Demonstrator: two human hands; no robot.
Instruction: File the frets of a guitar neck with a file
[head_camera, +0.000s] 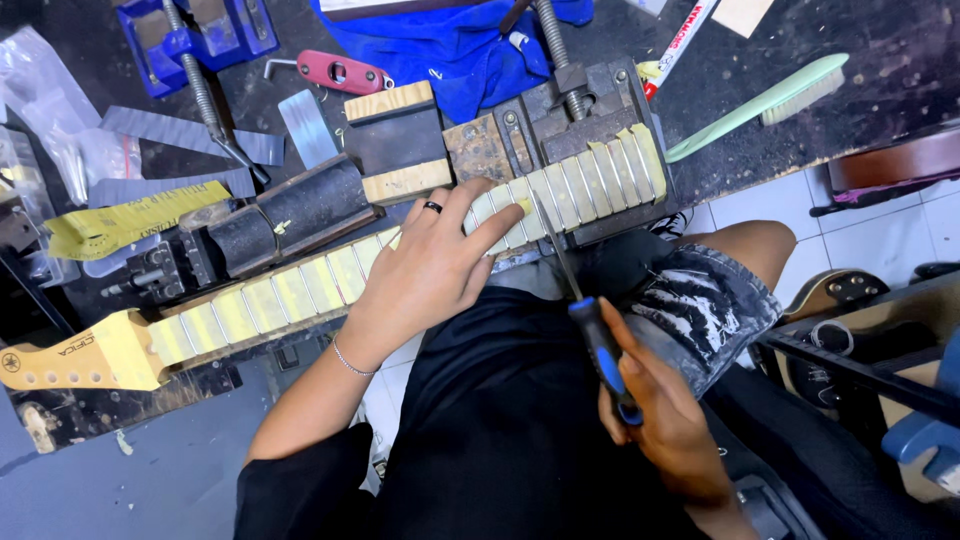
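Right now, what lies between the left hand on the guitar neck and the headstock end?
In the head view, a bare run of masked fretboard separates the left hand from the headstock; nothing rests on that stretch. The right hand holds a blue-handled tool.

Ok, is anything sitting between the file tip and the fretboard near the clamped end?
Nothing visible. The file in the right hand reaches the taped guitar neck directly. The left hand rests on the neck beside the tip, fingertips close but not under it.

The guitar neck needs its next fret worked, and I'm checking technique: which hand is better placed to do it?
Right. The right hand grips the blue-handled file, its tip at the frets. The left hand lies flat on the guitar neck, steadying it.
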